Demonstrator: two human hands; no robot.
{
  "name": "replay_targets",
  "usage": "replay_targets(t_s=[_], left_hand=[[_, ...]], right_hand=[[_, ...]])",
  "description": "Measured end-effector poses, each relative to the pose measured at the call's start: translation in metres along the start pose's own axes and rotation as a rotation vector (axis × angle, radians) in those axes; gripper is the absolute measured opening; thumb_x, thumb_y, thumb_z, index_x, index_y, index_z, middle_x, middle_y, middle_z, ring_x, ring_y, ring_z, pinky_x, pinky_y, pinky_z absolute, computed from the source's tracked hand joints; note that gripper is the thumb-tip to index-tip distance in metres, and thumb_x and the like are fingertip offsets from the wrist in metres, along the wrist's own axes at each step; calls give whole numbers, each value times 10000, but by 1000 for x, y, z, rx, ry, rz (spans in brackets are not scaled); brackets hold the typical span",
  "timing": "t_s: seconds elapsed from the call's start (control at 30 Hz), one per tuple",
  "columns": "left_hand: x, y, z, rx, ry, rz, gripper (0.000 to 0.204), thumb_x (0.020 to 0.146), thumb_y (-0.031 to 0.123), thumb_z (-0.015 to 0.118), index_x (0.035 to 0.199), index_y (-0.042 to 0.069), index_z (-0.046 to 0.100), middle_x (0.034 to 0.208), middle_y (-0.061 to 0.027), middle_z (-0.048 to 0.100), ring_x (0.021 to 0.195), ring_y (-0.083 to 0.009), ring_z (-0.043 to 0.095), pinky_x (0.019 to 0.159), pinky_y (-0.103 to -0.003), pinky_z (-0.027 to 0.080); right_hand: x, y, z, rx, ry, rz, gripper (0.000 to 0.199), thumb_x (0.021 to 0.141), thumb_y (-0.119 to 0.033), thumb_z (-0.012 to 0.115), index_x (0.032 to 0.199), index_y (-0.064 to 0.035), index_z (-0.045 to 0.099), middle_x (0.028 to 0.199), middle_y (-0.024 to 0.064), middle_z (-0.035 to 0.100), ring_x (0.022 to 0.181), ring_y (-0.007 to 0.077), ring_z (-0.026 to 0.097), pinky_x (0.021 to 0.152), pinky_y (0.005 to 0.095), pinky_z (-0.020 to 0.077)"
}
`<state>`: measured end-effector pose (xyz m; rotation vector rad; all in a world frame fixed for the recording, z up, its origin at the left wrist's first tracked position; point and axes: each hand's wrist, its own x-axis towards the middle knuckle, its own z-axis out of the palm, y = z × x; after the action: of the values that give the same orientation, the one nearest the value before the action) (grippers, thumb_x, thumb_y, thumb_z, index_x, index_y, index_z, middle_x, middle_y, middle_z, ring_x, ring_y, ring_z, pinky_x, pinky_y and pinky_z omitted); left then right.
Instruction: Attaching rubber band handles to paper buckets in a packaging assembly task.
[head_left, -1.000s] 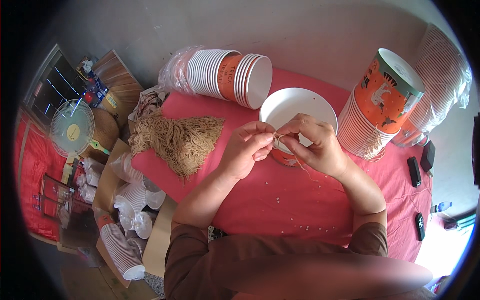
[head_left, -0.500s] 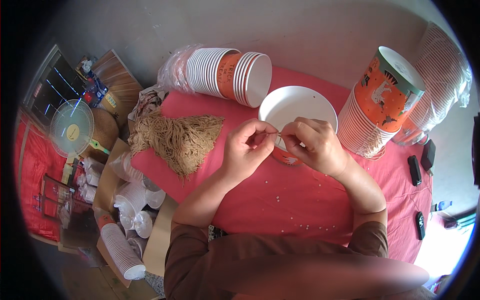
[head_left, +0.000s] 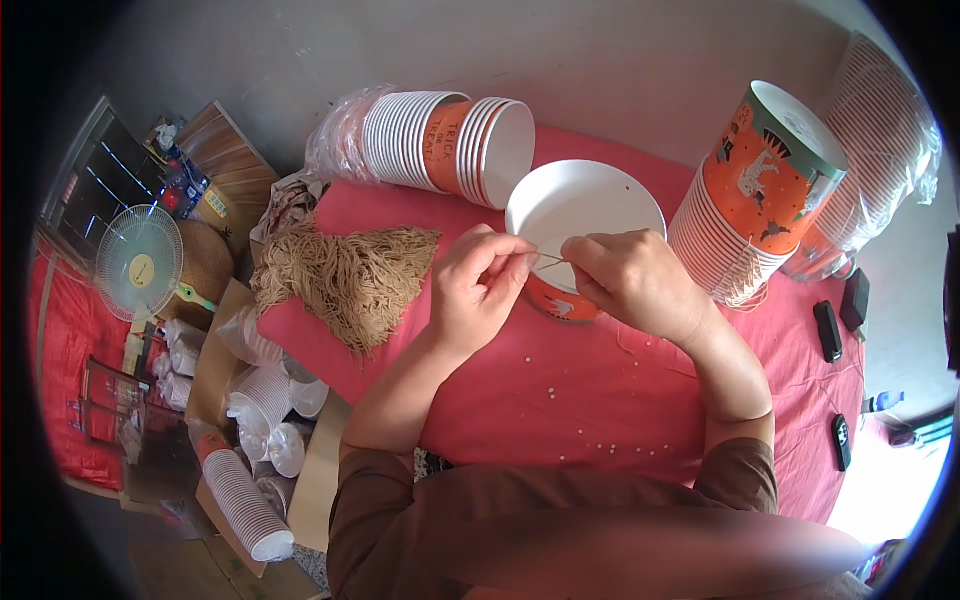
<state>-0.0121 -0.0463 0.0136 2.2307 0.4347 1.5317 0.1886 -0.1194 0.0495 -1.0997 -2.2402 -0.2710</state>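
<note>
In front of me stands a single paper bucket (head_left: 590, 190), white inside and orange outside, with its mouth facing up. Both hands are raised at its near rim. My left hand (head_left: 472, 290) pinches a thin tan cord (head_left: 551, 260) between thumb and forefinger. The cord's other side is pinched by my right hand (head_left: 640, 280), so a short length spans the gap over the bucket's mouth. Whether a knot is in it is too small to tell. A heap of similar tan cords (head_left: 350, 285) lies left of my left hand.
Nested buckets (head_left: 410, 140) lie sideways at the back. An upright stack (head_left: 725, 235) stands right, beside plastic-wrapped buckets (head_left: 880, 160). Small white bits dot the red cloth (head_left: 520, 420). Black devices (head_left: 828, 332) lie at the right edge; a carton of wrapped cups (head_left: 325, 455) stands lower left.
My hands have moved slightly apart, and the cord now shows stretched between them. The view has shifted a little, with the things on the table staying in place.
</note>
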Motion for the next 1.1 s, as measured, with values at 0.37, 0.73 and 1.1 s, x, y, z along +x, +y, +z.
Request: replay_targets(t_s=[0.37, 0.73, 1.1], left_hand=[[6, 5, -10, -172, -81, -67, 93, 816, 68, 731, 884, 20, 689, 1022, -75, 638, 792, -129, 600, 628, -244, 474], [-4, 11, -2, -118, -158, -45, 164, 738, 10, 751, 879, 38, 672, 940, -54, 654, 888, -231, 601, 797, -353, 466], [2, 2, -4, -88, -139, -60, 110, 751, 2, 717, 837, 50, 668, 887, -58, 657, 870, -232, 607, 806, -353, 462]], right_hand=[[1, -4, -11, -49, 86, -72, 201, 773, -48, 680, 951, -26, 590, 741, 83, 619, 631, 263, 639, 532, 381, 508], [1, -21, -14, -134, 56, -182, 237, 741, -114, 678, 948, -31, 598, 743, 37, 565, 654, 209, 630, 560, 345, 512], [2, -17, -30, -136, 132, -161, 228, 715, -48, 680, 931, -24, 610, 723, 64, 572, 591, 250, 602, 530, 367, 484]])
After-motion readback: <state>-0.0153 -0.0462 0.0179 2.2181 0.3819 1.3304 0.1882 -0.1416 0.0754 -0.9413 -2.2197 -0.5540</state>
